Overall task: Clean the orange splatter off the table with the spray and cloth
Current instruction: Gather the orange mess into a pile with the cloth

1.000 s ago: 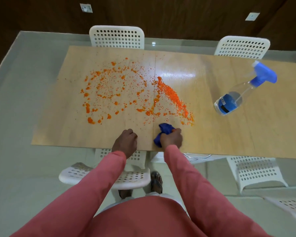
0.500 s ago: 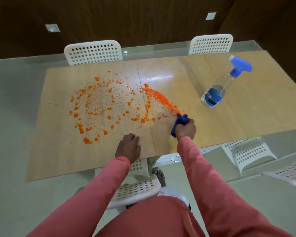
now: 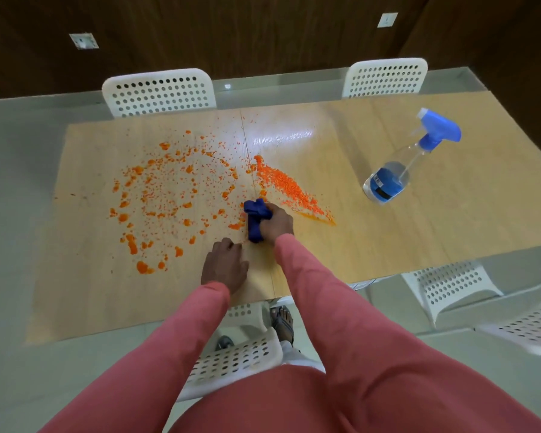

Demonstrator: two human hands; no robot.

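Orange splatter (image 3: 172, 201) covers the left half of the wooden table top (image 3: 388, 232), and a denser orange streak (image 3: 286, 187) runs diagonally just right of the centre seam. My right hand (image 3: 275, 225) is shut on a bunched blue cloth (image 3: 255, 218) and presses it on the table at the streak's near-left end. My left hand (image 3: 224, 265) rests knuckles up on the table close to the near edge, holding nothing, fingers curled under. A clear spray bottle (image 3: 397, 170) with a blue trigger head stands at the right, apart from both hands.
White perforated chairs stand at the far side (image 3: 160, 92) (image 3: 384, 78), at the near right (image 3: 450, 285) and right below me (image 3: 231, 364). The wood panel lies on a wider glass table (image 3: 16, 182). A dark wood wall is behind.
My right hand has swept the cloth from the streak's right end leftward to the centre seam, leaving a thin orange smear. The left hand stayed near the front edge. The camera view shifted.
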